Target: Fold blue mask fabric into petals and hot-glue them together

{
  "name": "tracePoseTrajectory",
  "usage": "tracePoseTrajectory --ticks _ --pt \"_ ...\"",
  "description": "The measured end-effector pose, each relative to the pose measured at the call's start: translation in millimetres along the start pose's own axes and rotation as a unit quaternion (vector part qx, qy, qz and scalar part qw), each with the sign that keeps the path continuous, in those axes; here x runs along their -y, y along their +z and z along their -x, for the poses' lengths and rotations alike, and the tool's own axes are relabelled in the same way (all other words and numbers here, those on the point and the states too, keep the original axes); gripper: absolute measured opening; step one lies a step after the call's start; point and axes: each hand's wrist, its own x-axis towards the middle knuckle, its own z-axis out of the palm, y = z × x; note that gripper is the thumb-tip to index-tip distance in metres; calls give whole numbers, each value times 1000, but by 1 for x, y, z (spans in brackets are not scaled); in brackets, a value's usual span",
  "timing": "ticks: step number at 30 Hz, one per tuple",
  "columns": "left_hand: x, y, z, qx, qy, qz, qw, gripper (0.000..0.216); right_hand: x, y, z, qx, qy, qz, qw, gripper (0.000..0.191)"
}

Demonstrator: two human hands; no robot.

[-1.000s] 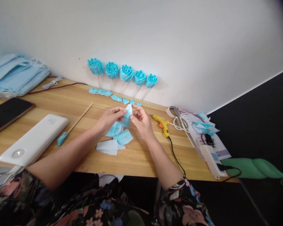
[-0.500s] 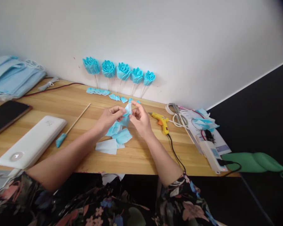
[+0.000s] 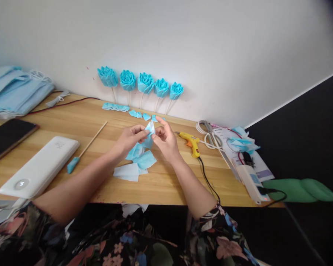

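Between my two hands is a small folded piece of blue-and-white mask fabric (image 3: 150, 127). My left hand (image 3: 131, 138) pinches its left side with thumb and fingers. On the right side, my right hand (image 3: 165, 140) grips it between thumb and curled fingers, its index finger raised past the top. Loose fabric pieces (image 3: 144, 159), blue and pale, lie overlapping on the table just below my hands. Behind them a row of small folded blue petals (image 3: 146, 116) runs along the wall side. A wooden stick with a blue wrapped tip (image 3: 73, 165) lies left of my left forearm.
Several blue fabric roses (image 3: 145, 82) on sticks lean against the wall. A yellow glue gun (image 3: 192, 142) lies right of my hands, its cord trailing to the front edge. Scissors (image 3: 213, 140) and a power strip (image 3: 251, 184) are farther right. Left are a white power bank (image 3: 41, 166), phone (image 3: 9, 138) and masks (image 3: 19, 90).
The top of the fabric piece between my fingers has tipped down and looks more folded over. Both hands stay almost in place; the whole view has shifted slightly.
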Motion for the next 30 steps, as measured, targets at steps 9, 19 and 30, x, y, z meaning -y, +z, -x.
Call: tracePoseTrajectory --ticks 9,19,30 --pt "-4 2 2 12 -2 -7 1000 23 -1 0 0 -1 5 -3 1000 57" --pt "-3 1 2 24 -9 -7 1000 24 1 0 0 -6 6 14 1000 57" --pt "0 -1 0 32 -21 32 999 22 1 -1 1 30 -10 -12 999 56"
